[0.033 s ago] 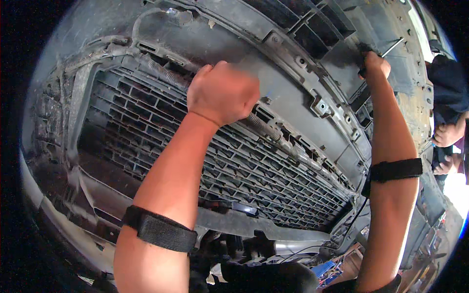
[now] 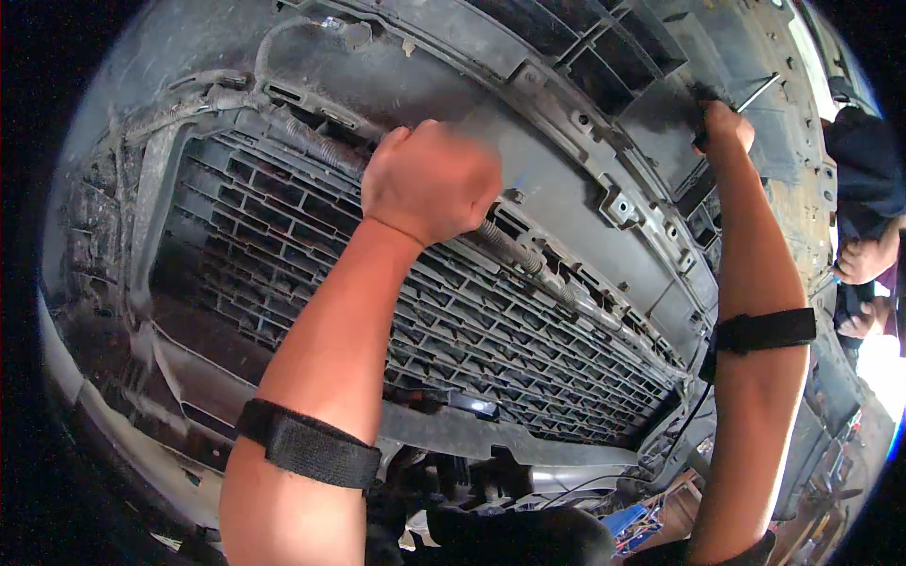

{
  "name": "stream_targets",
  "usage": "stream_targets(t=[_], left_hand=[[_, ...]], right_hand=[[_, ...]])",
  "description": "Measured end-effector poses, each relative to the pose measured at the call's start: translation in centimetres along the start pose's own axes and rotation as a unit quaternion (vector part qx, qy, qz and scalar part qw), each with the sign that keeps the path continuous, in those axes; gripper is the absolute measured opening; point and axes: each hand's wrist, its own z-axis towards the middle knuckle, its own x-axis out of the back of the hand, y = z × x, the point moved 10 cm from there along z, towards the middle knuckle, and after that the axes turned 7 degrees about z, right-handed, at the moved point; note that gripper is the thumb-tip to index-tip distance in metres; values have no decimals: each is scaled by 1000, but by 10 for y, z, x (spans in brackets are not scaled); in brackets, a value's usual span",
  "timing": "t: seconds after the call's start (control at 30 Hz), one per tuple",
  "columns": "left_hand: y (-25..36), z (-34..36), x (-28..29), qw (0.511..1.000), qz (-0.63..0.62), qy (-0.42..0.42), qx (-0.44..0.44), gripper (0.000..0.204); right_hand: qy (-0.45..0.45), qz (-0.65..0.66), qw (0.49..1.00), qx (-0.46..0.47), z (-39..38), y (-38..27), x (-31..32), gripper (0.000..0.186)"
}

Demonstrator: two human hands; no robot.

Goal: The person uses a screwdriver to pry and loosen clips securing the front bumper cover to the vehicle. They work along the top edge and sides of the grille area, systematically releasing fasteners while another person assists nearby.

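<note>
Over the inner side of a large grey-black bumper [image 2: 585, 241], my left hand [image 2: 429, 179] is closed with its knuckles up. A corrugated wiring sleeve [image 2: 514, 247] runs beneath it. What those fingers hold, if anything, is hidden. My right hand [image 2: 729, 127] is wrapped around a tool with a dark handle and a thin metal shaft, seemingly a screwdriver [image 2: 761, 91]. Its shaft sticks out to the upper right. The far edge of the bumper, by a dark slatted opening [image 2: 613, 52], lies close to that hand.
A mesh grille [image 2: 453, 340] spans the middle of the bumper. Brackets with bolt holes [image 2: 620, 208] line its upper ridge. At the right edge another person's hands [image 2: 864, 259] are near a perforated panel [image 2: 802, 160]. Tools [image 2: 821, 533] and a blue object [image 2: 628, 524] lie at the lower right.
</note>
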Motion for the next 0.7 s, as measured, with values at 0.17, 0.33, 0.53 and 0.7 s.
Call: stream_targets(t=[0.17,0.33,0.53,0.7], left_hand=[[0,1,4,1000,0,8,-1,25],[0,-2,-4,1000,22,-11,-3,19],[0,-2,1,999,10,37,-2,24],[1,-1,-3,1000,25,4,-9,24]], right_hand=[[47,-55,997,36,-10,-6,14,50],[0,-73,996,51,7,-8,2,49],[-61,-45,995,58,17,-3,-10,41],[-55,-71,991,95,2,-12,1,43]])
